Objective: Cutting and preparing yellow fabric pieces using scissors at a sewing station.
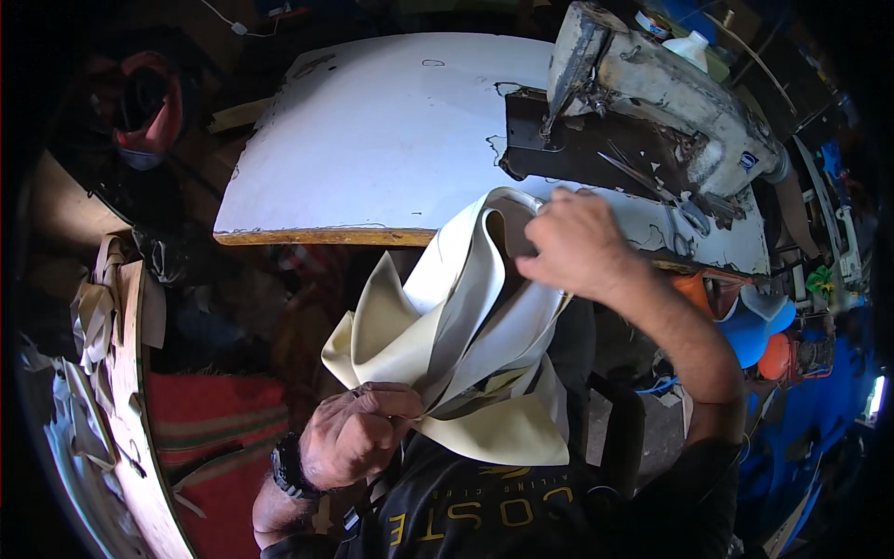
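A folded piece of cream, leather-like sheet material (pixel 447 270) hangs between my two hands, in front of my body and over the table's near edge. My left hand (pixel 368 429), with a dark watch on its wrist, pinches the lower corner of the material with its fingers closed. At the upper right, my right hand (pixel 577 238) has its fingers curled around the sheet's top edge. The layers bulge apart in loops, and the inner folds are partly hidden.
Beyond the material stands a white table (pixel 372 140) with a worn wooden edge. An old sewing machine (pixel 670 93) sits at its right end, with scissors (pixel 689 219) beside it. Left lie a wooden board (pixel 140 401) with scraps and a red striped cloth (pixel 219 419).
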Motion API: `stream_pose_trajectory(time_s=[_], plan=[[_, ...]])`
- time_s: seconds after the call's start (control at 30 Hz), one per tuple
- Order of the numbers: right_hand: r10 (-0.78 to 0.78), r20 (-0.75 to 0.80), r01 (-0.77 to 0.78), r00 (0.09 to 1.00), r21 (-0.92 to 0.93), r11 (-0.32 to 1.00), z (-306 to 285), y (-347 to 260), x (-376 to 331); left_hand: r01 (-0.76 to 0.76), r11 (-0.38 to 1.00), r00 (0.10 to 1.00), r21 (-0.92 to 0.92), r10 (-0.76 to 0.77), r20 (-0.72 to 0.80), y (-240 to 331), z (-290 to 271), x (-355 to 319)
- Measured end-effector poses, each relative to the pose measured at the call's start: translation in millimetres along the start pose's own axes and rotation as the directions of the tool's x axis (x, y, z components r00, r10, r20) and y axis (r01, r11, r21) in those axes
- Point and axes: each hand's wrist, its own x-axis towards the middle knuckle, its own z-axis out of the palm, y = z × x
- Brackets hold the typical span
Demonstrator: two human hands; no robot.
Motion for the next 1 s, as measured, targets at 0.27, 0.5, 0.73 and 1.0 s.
stream_pose_trajectory(time_s=[0.27,0.5,0.73,1.0], plan=[[0.001,0.022,-0.002,1.000,0.036,0.999,-11.2,7.6,18.6,0.003,1.000,0.999,-0.027,-0.002,0.036,-5.4,-3.3,-7.3],[0.018,-0.046,-0.012,0.999,0.129,0.992,-65.8,91.2,31.3,0.013,1.000,0.998,0.025,-0.011,-0.062,-11.6,-1.3,-5.1],[-0.119,-0.271,0.221,0.955,0.388,0.895,-66.5,63.9,-2.2,0.059,0.998,0.998,-0.010,-0.059,-0.032,-12.2,-2.4,-2.2],[-0.304,-0.156,0.284,0.940,-0.138,0.949,-38.7,74.2,5.4,0.072,0.997,0.997,-0.002,-0.072,-0.023,-11.9,-0.5,-11.4]])
